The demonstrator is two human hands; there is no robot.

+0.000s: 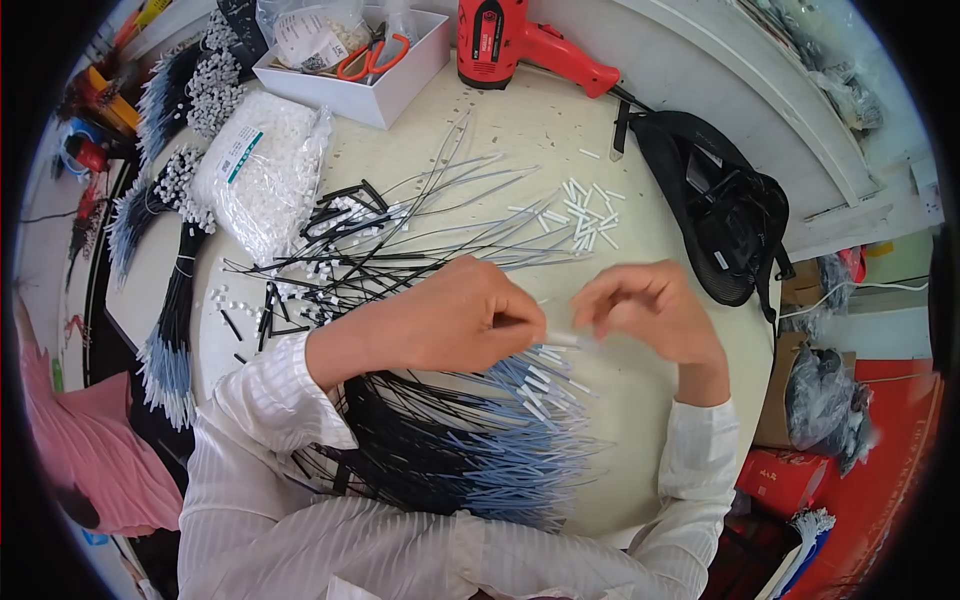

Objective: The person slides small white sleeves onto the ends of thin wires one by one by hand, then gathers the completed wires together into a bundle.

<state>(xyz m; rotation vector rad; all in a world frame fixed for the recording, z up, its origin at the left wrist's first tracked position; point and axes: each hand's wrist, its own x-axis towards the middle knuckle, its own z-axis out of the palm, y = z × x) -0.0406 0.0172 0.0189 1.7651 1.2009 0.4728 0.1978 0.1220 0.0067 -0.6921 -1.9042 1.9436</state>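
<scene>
My left hand (440,315) is closed in a pinch over the middle of the table. A short white tube (564,340) shows just beyond its fingertips, slightly blurred. Facing it from the right, my right hand (655,310) has curled fingers close to the tube's other end; motion smears the tips, so their hold is unclear. Below both hands lies a thick bundle of black and blue-grey wires (470,450), with several white tubes (538,390) among their right ends. Loose thin wires (400,235) spread behind my left hand. A scatter of small white tubes (592,212) lies beyond my right hand.
A bag of white pieces (262,172), a white box (375,98) with orange-handled scissors (374,60), and a red heat gun (530,45) stand at the back. Tied wire bundles (172,330) hang left. A black cap-like item (710,205) lies right. A person in pink (110,450) is left.
</scene>
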